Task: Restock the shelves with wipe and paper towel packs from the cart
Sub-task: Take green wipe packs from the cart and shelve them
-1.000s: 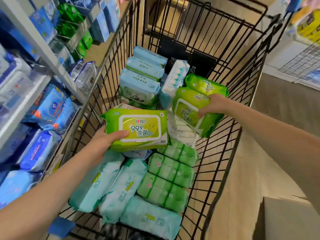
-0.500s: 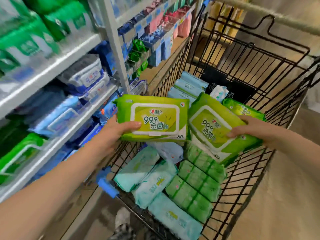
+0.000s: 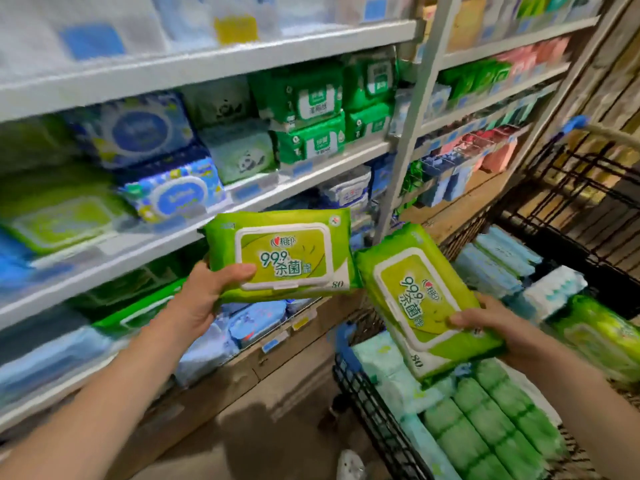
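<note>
My left hand grips a lime-green wipe pack by its left end, held level in front of the white shelves. My right hand holds a second, identical lime-green wipe pack from its right side, tilted, above the black wire cart. The two packs almost touch at their inner edges. In the cart lie pale teal packs, green packs and light blue packs.
The shelves at left carry blue, dark green and panda-print wipe packs; one matching lime-green pack lies on the middle shelf at far left. A grey shelf upright stands just behind the held packs. A wooden base runs below the shelves.
Both hands have lifted their lime-green packs out of the cart and carried them left toward the shelves. My view has swung from the cart to the shelving.
</note>
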